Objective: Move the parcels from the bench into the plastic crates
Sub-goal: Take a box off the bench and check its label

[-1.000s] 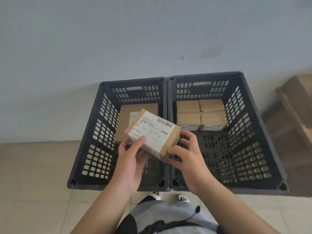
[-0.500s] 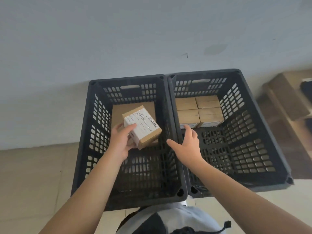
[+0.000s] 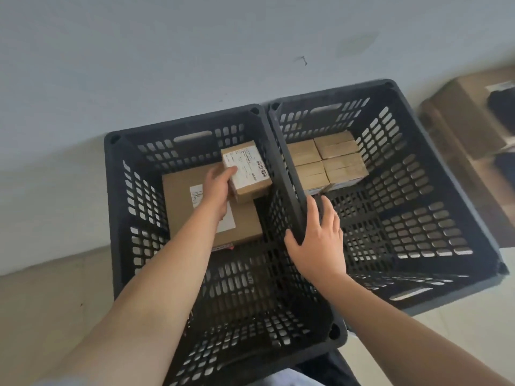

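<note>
Two black plastic crates stand side by side on the floor against a wall. Inside the left crate (image 3: pixel 117 207), my left hand (image 3: pixel 217 188) holds a small cardboard parcel (image 3: pixel 246 174) with a white barcode label, at the far right corner beside a larger flat parcel (image 3: pixel 181 207) lying on the crate floor. My right hand (image 3: pixel 317 235) rests on the shared rims between the crates, thumb on the left side, fingers spread over the right. The right crate (image 3: pixel 434 140) holds several small brown parcels (image 3: pixel 326 160) packed in its far left corner.
A brown cardboard box (image 3: pixel 468 118) sits at the far right with a dark object on it. A pale wall runs behind the crates. Beige floor tiles lie to the left and in front. Dark clothing shows at the bottom edge.
My left hand carried the small parcel down and back into the left crate's far right corner. My right hand let go of the parcel and settled on the crate rims.
</note>
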A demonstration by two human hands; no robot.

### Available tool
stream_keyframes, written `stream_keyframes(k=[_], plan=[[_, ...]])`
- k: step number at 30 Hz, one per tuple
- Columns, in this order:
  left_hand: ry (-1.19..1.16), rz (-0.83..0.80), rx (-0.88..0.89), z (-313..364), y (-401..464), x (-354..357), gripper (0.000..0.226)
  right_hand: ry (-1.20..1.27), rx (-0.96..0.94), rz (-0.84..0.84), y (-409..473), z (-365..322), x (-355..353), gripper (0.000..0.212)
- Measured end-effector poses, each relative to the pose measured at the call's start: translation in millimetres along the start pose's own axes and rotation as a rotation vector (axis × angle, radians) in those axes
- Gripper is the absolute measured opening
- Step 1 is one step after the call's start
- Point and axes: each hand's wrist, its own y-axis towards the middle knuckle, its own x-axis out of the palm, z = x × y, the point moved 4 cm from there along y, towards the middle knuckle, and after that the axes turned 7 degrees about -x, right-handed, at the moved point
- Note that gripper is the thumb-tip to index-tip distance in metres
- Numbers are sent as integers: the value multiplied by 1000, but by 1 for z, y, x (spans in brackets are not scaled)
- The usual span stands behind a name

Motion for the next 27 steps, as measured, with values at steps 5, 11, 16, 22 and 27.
stream_keyframes(k=[5, 11, 16, 22, 27], plan=[[78, -37, 31, -10, 21, 5, 54, 9, 13, 19, 1, 2, 1, 79], [83, -44, 33, -18, 27, 6, 66, 24, 12, 36, 2, 4, 5, 79], [116, -33, 29, -16, 23, 9, 65, 8, 12, 60, 2, 3, 4, 78], [163, 20, -19, 1, -6, 7, 77, 18, -13, 71, 2, 0, 2, 79], [140, 102, 43, -6, -70, -7, 77, 64, -42, 82, -2, -3, -3, 78]])
